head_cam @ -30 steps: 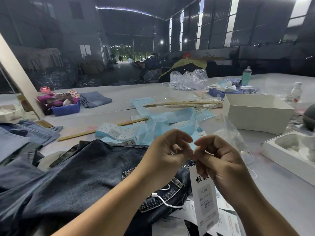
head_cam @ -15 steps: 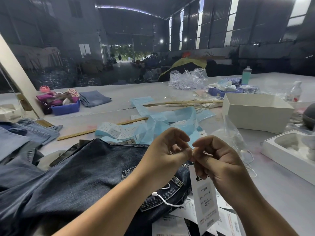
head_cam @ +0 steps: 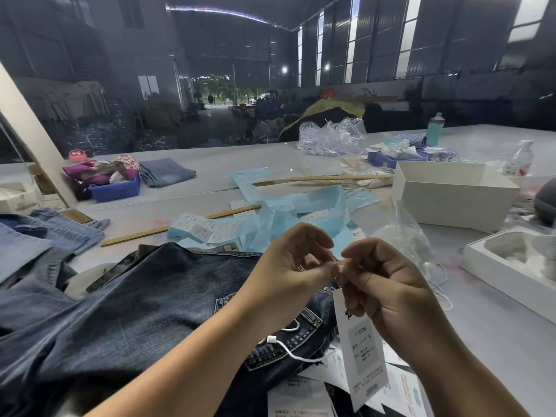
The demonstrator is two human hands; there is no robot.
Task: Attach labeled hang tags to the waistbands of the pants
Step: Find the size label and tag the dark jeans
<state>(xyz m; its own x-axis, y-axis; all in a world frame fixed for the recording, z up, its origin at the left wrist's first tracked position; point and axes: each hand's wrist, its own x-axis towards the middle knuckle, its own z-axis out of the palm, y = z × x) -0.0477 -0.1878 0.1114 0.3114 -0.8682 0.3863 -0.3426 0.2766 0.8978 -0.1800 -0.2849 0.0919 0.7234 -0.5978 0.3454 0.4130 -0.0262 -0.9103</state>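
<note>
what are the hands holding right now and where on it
Both hands pinch the top end of the white hang tag, at its string: left hand and right hand fingertips meet there. The tag hangs below, over the dark jeans.

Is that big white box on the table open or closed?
Open. The white box has no lid on it, and its inner walls show from above. Whether anything lies inside cannot be seen from here.

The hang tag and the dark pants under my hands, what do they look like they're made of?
Hang tag: stiff white card, matte, judging by its flat hang and printed text. Dark pants: denim, seemingly faded, with visible weave and stitched pocket seams.
</note>
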